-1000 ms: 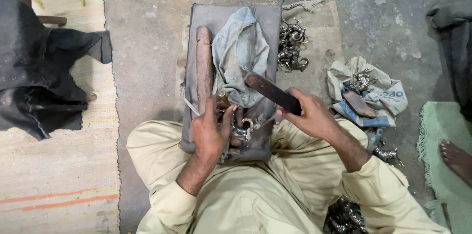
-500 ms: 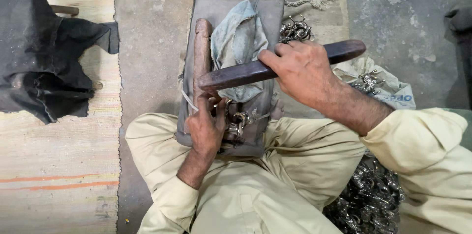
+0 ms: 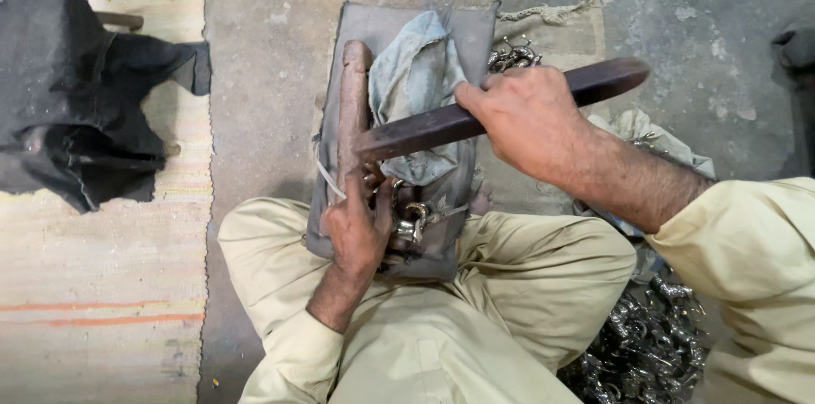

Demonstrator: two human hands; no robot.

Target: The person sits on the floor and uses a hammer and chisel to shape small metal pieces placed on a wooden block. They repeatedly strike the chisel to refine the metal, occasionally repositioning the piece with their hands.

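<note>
Right hand (image 3: 531,120) grip closed round dark file (image 3: 501,111), held across grey pad (image 3: 399,26). Left hand (image 3: 358,230) fingers pressed on small metal part (image 3: 412,221) on pad, over lap.

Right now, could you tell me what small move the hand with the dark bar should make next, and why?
Probably a short stroke of the dark bar down toward the small metal piece. The right hand grips the bar mid-length, its end poised by the wooden post, while the left hand steadies the piece on the grey pad across the lap.
</note>
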